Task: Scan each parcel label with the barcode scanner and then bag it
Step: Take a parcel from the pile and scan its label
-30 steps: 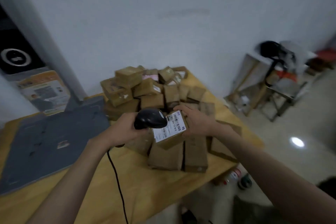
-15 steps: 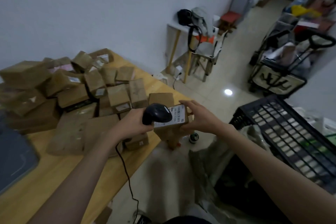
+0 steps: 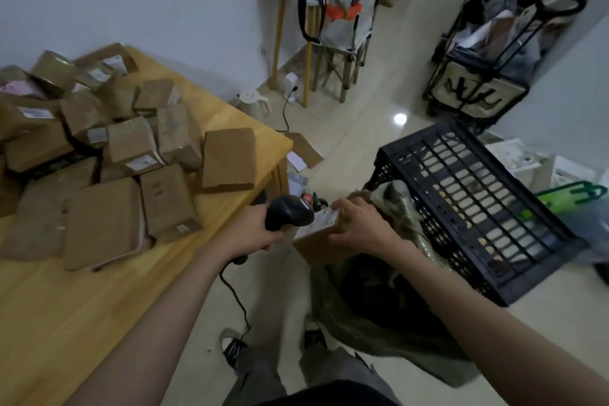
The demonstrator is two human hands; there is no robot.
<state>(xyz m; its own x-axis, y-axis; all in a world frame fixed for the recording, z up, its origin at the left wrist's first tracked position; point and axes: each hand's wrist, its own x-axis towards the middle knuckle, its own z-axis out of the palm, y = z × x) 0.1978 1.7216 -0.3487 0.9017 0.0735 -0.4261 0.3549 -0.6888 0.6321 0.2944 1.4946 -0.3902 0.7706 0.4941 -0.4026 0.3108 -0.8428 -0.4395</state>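
The left hand grips the barcode scanner by its handle, fingers curled round it, with the head turned toward the white label on the parcel, close enough that the label seems to be the thing being read; the cord hangs slack from the handle toward the floor; the right hand holds the parcel from its far side, fingers bent over the top edge, thumb hidden, so that the label faces up toward the scanner; the parcel is held in the air off the desk, right over the open mouth of the olive bag that leans against the black crate, probably so that it can drop straight in once read; the unscanned parcels stay heaped on the desk, within the left arm's reach.
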